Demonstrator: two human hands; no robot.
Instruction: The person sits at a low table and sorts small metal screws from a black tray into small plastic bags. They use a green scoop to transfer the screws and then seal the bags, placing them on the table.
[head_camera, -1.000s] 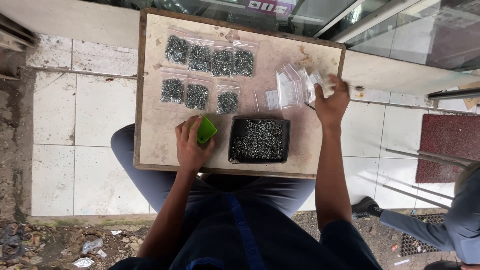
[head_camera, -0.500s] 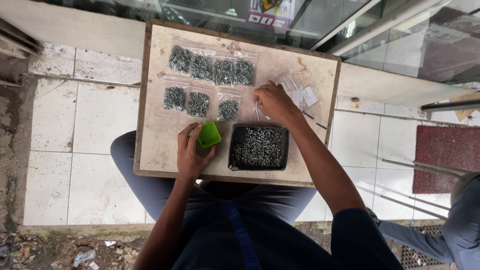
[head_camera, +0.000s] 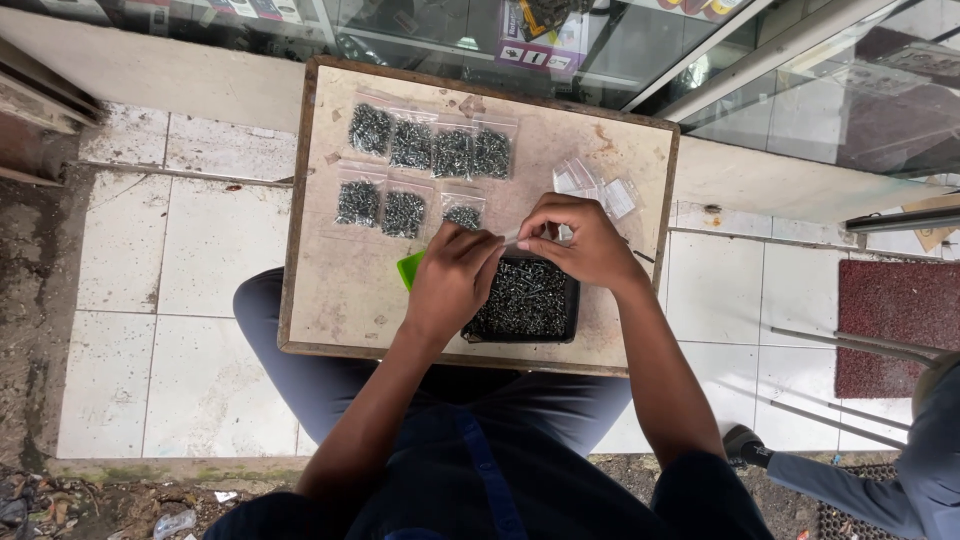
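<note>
Both my hands meet over the far edge of a black tray (head_camera: 570, 325) full of small metal screws. My left hand (head_camera: 452, 280) and my right hand (head_camera: 580, 240) pinch the two ends of a small clear plastic bag (head_camera: 510, 239) between them. A green scoop (head_camera: 408, 270) pokes out from under my left hand, and I cannot tell whether that hand grips it. The tray sits on a small worn wooden table (head_camera: 330, 290) over my lap.
Several clear bags filled with screws (head_camera: 430, 150) lie in two rows at the table's far left. A pile of empty clear bags (head_camera: 595, 185) lies at the far right. White floor tiles surround the table. A red mat (head_camera: 895, 310) and another person's leg (head_camera: 850, 475) are on the right.
My right hand came back from the pile of empty bags with one bag. My left hand moved right from the green scoop and took the bag's other end over the tray.
</note>
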